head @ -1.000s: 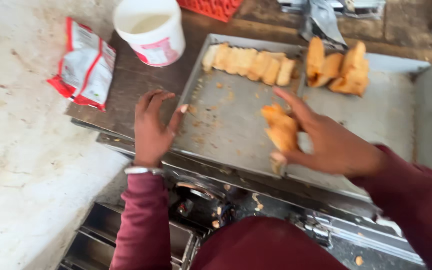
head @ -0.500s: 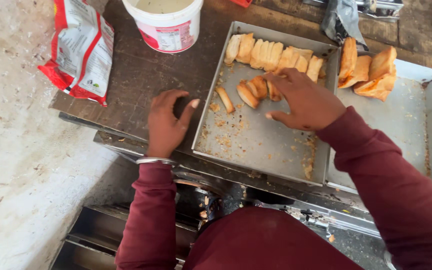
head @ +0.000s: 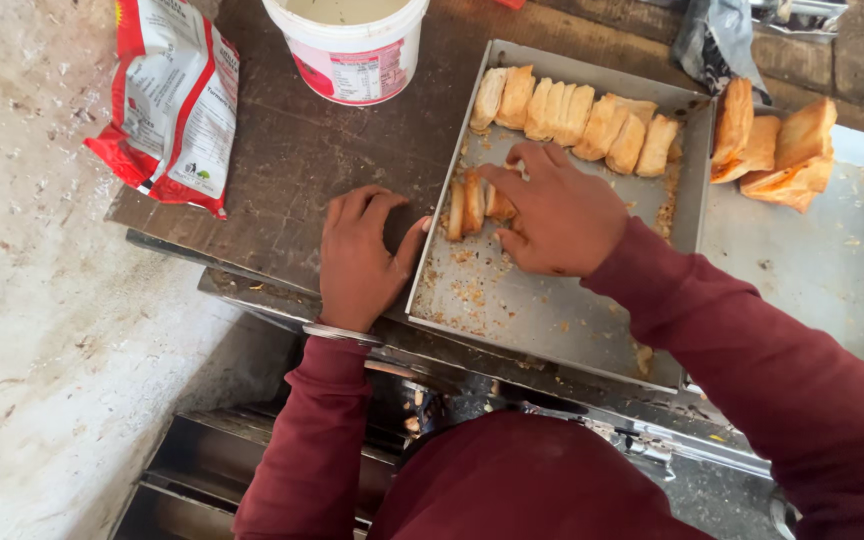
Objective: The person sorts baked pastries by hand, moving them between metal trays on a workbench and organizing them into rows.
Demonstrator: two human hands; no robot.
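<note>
Seen from above, your left hand [head: 360, 258] lies flat and relaxed on the dark wooden table [head: 292, 150], holding nothing, its thumb touching the left rim of a shallow metal tray [head: 552, 320]. Your right hand [head: 552, 215] reaches into the tray, fingers curled over a short cluster of golden pastry pieces [head: 472, 205] standing on edge near the tray's left side. A longer row of pastries [head: 572, 115] runs along the tray's far edge. A second tray [head: 812, 260] to the right carries a small pile of pastries [head: 767, 140]. A white plastic tub [head: 352, 50] and a red-and-white packet [head: 167, 100] sit on the table beyond your left hand.
</note>
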